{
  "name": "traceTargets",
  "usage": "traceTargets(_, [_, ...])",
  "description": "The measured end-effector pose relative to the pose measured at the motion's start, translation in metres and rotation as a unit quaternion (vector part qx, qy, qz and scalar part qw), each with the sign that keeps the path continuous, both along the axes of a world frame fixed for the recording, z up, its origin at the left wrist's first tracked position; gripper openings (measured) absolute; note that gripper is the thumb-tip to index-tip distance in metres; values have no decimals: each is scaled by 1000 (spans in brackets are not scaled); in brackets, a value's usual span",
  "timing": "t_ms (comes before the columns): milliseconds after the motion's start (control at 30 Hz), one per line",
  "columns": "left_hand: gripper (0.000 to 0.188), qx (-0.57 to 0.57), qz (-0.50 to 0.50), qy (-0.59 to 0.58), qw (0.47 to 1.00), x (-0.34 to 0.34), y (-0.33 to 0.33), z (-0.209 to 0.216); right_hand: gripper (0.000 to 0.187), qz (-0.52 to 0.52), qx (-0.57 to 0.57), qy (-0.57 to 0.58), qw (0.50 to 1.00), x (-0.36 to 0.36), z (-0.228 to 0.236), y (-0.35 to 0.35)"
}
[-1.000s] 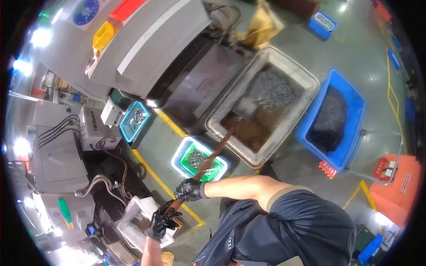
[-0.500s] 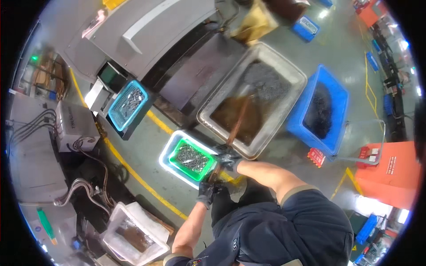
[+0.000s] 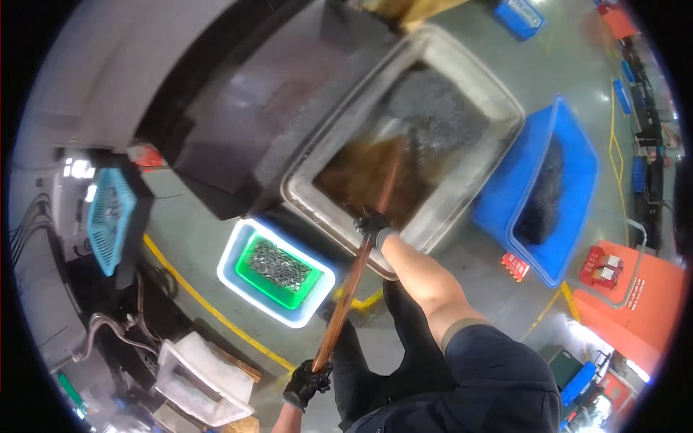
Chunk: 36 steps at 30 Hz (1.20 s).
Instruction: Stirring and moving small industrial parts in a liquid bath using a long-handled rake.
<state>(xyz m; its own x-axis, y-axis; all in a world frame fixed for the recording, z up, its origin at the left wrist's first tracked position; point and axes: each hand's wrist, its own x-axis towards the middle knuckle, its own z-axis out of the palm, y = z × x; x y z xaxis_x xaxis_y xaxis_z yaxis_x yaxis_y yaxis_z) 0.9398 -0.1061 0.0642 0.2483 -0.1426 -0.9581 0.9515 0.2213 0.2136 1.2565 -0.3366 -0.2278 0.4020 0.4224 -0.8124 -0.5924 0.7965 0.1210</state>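
Note:
Both my black-gloved hands are closed round a long brown wooden pole (image 3: 351, 280). Its lower end my left hand (image 3: 308, 383) grips, close to my legs. Farther up the shaft, my right hand (image 3: 372, 222) holds it over the near rim of a large pale tub (image 3: 499, 101). The pole's far end goes into brown liquid (image 3: 354, 169) in the tub; what is on that end is hidden. A dark grey heap (image 3: 440, 108) lies at the tub's far side. Left of the pole, a green basket (image 3: 292, 299) of small metal pieces sits inside a white bin (image 3: 238, 285).
To the right stands a blue bin (image 3: 498, 198) with dark material inside, beside an orange cart (image 3: 635, 296). A dark machine chute (image 3: 224, 144) borders the tub on the left. A light-blue basket (image 3: 108, 242) and a white bin (image 3: 238, 404) are at far left.
My hands have moved apart along the pole: the left came back toward my body, the right moved forward over the tub's rim. The view has shifted closer to the tub.

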Motion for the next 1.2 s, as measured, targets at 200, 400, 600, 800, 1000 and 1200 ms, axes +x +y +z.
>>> traceTargets(200, [27,296,-296,-79,905,-36,-54,-85,12,68,-284,-55,955,38,-113,-79])
traceTargets(400, [27,373,-312,-107,867,-112,-52,-113,8,67,-248,-48,965,6,-90,-47])
traceTargets(600, [29,360,-249,-86,895,-164,-35,-82,11,7,-118,-50,992,-23,-38,-39])
traceTargets(800, [32,248,-90,-101,959,-120,-36,47,11,7,-180,-54,982,-58,55,-44])
traceTargets(1000, [25,269,-201,9,942,-173,0,103,11,-3,-265,-86,960,-91,153,-28])
traceTargets(1200, [18,453,-510,-128,720,-317,88,53,9,-32,-231,-75,970,-122,225,-19])
